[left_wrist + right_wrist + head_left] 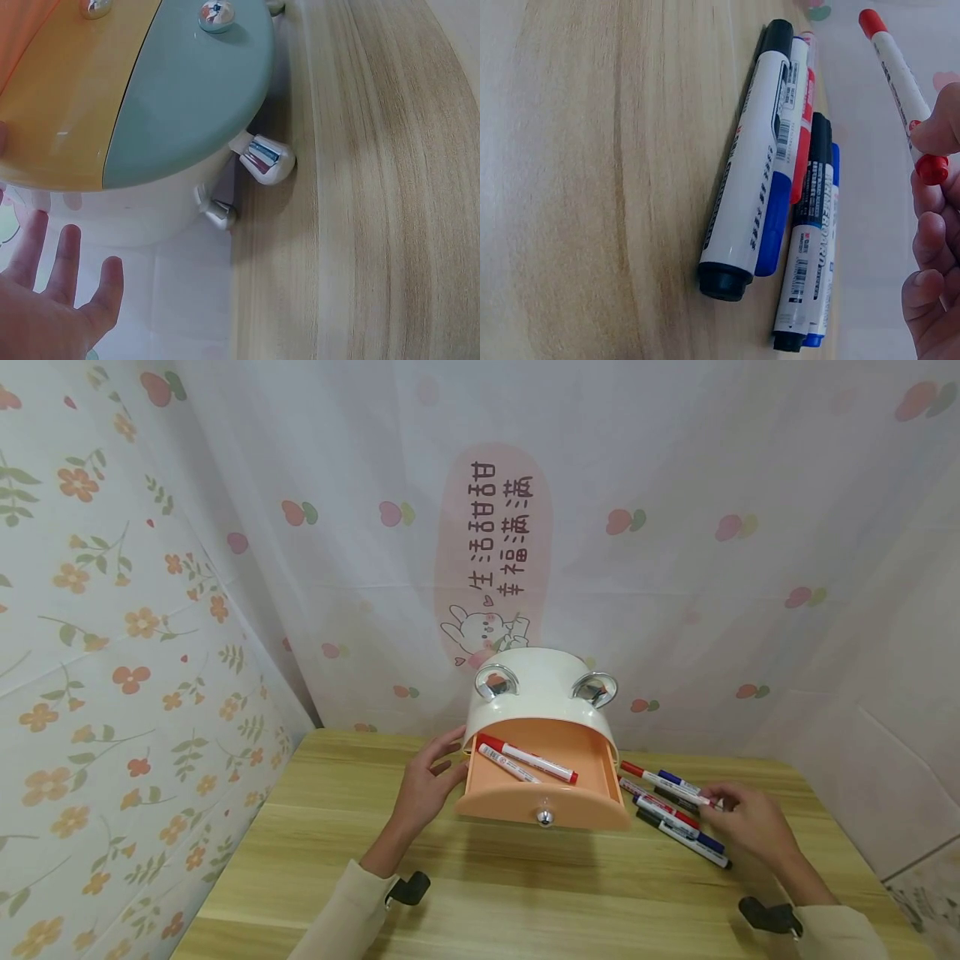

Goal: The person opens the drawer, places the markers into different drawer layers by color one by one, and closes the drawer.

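A white rounded cabinet (540, 685) stands at the table's back with its orange top drawer (502, 806) pulled out. Two markers lie inside: a red-capped marker (538, 763) and a whiter marker (504, 762) crossing beside it. My left hand (423, 785) rests at the cabinet's left side, fingers extended. Over at the right, my right hand (753, 822) pinches a red marker (896, 71) between thumb and fingers, raised above the other markers. Below it several black, blue and red markers lie bunched on the table, a black-capped marker (746, 165) nearest the wrist camera.
The wooden table (337, 860) runs back to a patterned curtain (360, 568). Under the orange drawer are a yellow drawer (75, 112) and a green drawer (195, 97). Shiny feet (270, 161) hold the cabinet up, and two silver rings (496, 682) stick out from its top.
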A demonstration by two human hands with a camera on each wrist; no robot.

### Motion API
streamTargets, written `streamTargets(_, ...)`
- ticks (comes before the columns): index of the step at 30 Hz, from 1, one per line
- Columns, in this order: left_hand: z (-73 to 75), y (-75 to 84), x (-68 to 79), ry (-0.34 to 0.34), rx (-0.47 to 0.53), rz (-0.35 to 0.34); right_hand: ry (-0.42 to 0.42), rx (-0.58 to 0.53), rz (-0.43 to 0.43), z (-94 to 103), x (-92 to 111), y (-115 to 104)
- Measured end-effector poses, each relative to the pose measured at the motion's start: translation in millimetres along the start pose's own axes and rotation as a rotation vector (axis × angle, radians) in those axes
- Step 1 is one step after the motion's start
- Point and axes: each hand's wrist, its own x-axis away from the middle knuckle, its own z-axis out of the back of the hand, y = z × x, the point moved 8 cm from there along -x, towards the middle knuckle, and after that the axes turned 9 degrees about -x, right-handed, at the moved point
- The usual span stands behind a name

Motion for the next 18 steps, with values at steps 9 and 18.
streamTargets(9, -6.3, -33.7, -6.3, 0.004, 0.013, 0.005, -0.020, 0.018, 0.015, -0.1, -1.5, -8.0)
streamTargets(18, -5.0, -33.7, -5.3, 0.002, 0.004, -0.007, 0.004, 0.016, 0.050, 6.5, -3.6, -17.6)
